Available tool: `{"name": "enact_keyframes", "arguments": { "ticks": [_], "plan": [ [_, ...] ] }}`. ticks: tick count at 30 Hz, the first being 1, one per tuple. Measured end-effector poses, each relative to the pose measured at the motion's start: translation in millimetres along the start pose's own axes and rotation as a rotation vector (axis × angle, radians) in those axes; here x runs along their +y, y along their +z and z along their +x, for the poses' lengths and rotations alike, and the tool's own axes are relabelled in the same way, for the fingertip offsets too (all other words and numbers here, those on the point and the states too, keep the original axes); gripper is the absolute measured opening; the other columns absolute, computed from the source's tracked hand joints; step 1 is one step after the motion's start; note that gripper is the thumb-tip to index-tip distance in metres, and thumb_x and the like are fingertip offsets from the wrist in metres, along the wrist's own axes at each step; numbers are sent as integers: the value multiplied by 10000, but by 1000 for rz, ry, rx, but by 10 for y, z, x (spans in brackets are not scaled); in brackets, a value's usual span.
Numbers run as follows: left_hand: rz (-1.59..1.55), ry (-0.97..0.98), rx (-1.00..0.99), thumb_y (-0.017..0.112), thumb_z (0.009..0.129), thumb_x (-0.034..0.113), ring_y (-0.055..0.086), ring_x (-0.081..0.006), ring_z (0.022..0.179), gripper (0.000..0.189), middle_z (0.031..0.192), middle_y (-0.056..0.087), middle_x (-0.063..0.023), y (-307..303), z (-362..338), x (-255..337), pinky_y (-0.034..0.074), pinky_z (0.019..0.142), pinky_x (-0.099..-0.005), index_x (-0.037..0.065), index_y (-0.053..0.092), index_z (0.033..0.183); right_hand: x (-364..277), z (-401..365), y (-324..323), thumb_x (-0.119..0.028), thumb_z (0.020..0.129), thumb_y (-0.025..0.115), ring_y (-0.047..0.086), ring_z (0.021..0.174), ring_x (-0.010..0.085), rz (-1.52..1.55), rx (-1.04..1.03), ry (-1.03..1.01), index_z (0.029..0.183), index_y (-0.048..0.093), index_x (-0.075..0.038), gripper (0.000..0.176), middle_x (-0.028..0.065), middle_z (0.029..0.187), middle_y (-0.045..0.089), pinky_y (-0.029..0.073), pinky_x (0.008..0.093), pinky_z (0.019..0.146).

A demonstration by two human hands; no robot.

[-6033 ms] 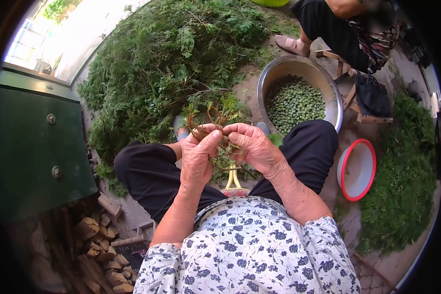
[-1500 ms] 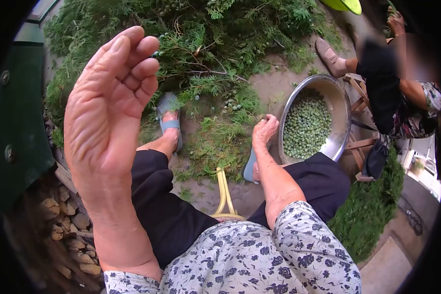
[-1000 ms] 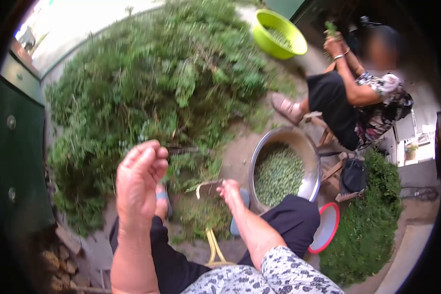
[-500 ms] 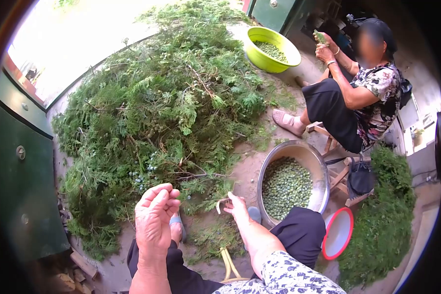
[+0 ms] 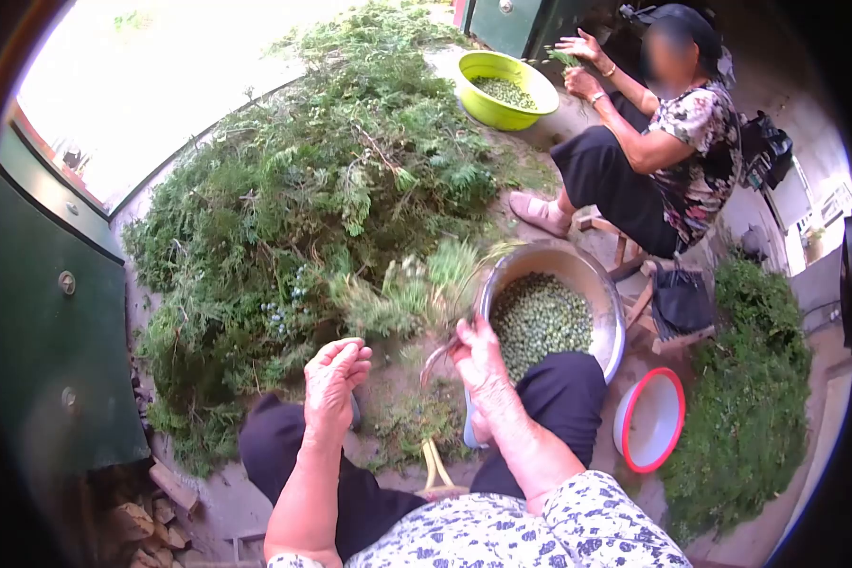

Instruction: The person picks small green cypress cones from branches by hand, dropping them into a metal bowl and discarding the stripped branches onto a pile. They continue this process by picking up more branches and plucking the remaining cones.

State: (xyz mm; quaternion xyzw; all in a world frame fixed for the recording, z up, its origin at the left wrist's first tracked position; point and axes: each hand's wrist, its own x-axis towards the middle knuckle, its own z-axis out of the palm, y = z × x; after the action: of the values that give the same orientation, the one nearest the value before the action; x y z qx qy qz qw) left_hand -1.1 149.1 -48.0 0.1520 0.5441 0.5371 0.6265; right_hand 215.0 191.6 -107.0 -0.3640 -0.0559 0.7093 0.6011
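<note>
My right hand (image 5: 480,355) grips the bare stem of a cypress branch (image 5: 440,279), whose green sprays are smeared by motion beyond the fingers. That branch overlaps the left rim of a large metal basin (image 5: 612,301) holding green cones (image 5: 544,317). To the left, my left hand (image 5: 334,379) has its fingertips pinched together, and whatever is between them is too small to make out. Just past it, a big heap of cut cypress branches (image 5: 303,189) covers the floor, with a few bluish cones (image 5: 289,308) showing.
A co-worker (image 5: 672,142) sits at the upper right, handling a green sprig. Near them stands a yellow-green basin (image 5: 506,118) of cones. On the right are a red-rimmed bowl (image 5: 677,417) and a pile of greenery (image 5: 748,417). Green doors (image 5: 52,322) line the left; firewood (image 5: 137,521) lies below.
My right hand has risen and the branch has swung up beside the metal basin. My left hand has moved right and slightly down. The co-worker's hands have parted around the sprig.
</note>
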Motion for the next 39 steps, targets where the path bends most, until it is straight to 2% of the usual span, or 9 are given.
{"name": "enact_keyframes", "arguments": {
  "ticks": [3, 5, 7, 13, 19, 21, 29, 36, 39],
  "plan": [
    [-74, -71, 0, 627, 847, 123, 619, -120, 682, 218, 911, 658, -60, 27, -256, -333, 510, 652, -232, 48, 600, 1050, -266, -429, 217, -9, 850, 566, 579, 987, 209, 209, -215, -12, 1254, 437, -86, 431, 45, 1075, 582, 501, 408, 872],
    [-204, -73, -121, 561, 817, 4, 578, -231, 1017, 401, 1110, 592, -129, 68, -473, -444, 470, 892, -354, 3, 492, 1212, -357, -701, 257, -16, 844, 576, 580, 1017, 228, 272, -305, 31, 1252, 440, -93, 437, 59, 1102, 585, 499, 420, 890],
    [-273, 73, -306, 580, 780, 18, 509, -259, 1137, 525, 1226, 523, -143, 231, -660, -463, 394, 980, -388, -11, 419, 1278, -371, -901, 233, -33, 842, 584, 586, 1015, 234, 273, -299, 31, 1256, 438, -94, 443, 66, 1114, 584, 503, 419, 884],
    [-274, 71, -542, 648, 743, 76, 446, -302, 1205, 724, 1322, 422, -173, 534, -1195, -339, 319, 1035, -420, -4, 285, 1365, -444, -1335, 124, -50, 841, 592, 571, 1047, 213, 208, -505, 108, 1314, 373, -116, 525, 73, 1173, 554, 485, 365, 901],
    [-511, -158, -193, 588, 861, 114, 604, -200, 919, 206, 985, 637, -72, 641, -1256, -314, 470, 872, -347, 36, 572, 1051, -290, -1694, -52, 6, 826, 598, 542, 1091, 190, 145, -521, 214, 1338, 347, -111, 582, 61, 1214, 528, 490, 352, 888],
    [-503, -94, -14, 571, 869, 103, 606, -195, 910, 190, 1008, 642, -76, 607, -1176, -387, 481, 849, -345, 21, 584, 1040, -253, -1727, -99, 10, 814, 615, 547, 1083, 190, 129, -555, 285, 1338, 341, -94, 600, 72, 1218, 523, 494, 352, 879],
    [-351, 84, -49, 550, 871, 79, 611, -211, 923, 267, 1070, 633, -99, 570, -1214, -333, 497, 819, -335, 9, 570, 1128, -142, -1667, -379, 24, 822, 609, 591, 1000, 205, -252, -419, 401, 1207, 466, -56, 419, 114, 1117, 586, 501, 340, 860],
    [-269, 252, -26, 658, 749, -62, 615, -152, 857, 312, 970, 646, -38, 510, -1196, -321, 493, 774, -293, 39, 605, 1039, -976, -1402, -599, -29, 857, 569, 596, 665, 116, -515, 27, -266, 1059, 548, -9, 204, 48, 832, 586, 513, 227, 556],
    [-268, 212, -67, 677, 746, -41, 615, -155, 848, 328, 974, 647, -40, 536, -1222, -361, 498, 775, -293, 38, 603, 1055, -1086, -1526, -221, -8, 852, 570, 569, 619, 80, -647, -61, -463, 993, 581, -8, 141, 29, 766, 593, 471, 198, 516]
  ]
}}
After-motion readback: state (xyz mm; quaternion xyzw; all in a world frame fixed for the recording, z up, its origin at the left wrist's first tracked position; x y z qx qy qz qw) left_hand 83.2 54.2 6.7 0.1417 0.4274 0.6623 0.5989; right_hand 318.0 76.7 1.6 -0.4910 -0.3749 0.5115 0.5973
